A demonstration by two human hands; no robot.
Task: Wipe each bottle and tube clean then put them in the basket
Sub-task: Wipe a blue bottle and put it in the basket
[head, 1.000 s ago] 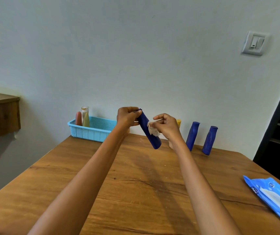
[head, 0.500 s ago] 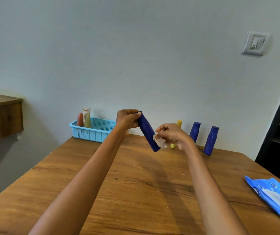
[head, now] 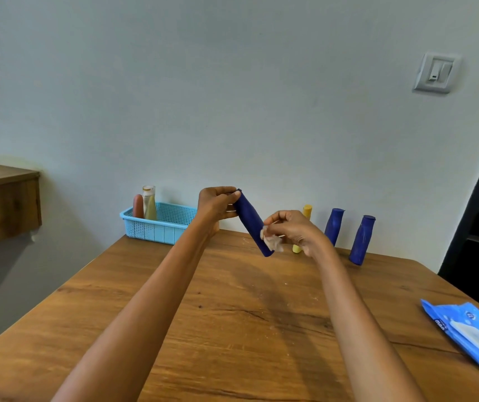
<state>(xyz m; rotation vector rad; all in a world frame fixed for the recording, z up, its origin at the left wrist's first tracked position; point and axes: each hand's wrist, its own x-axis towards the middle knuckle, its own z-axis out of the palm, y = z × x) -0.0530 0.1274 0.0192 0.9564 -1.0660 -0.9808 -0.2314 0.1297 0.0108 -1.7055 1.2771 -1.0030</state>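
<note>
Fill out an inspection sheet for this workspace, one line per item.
Surface: wooden table, small pale specks near its middle.
Job's things: tilted blue bottle held in the air; two blue bottles and a yellow tube standing by the wall; light blue basket holding two bottles.
Clutter: blue wet-wipe pack at the right edge.
Hands: left hand grips the bottle's top; right hand pinches a wipe against its lower end.
Cables: nothing seen.
Surroundings: wall switch, wooden shelf on the left.

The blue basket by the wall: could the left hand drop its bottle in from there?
Probably yes. The left hand holds the dark blue bottle just right of the basket, with nothing between them.
</note>
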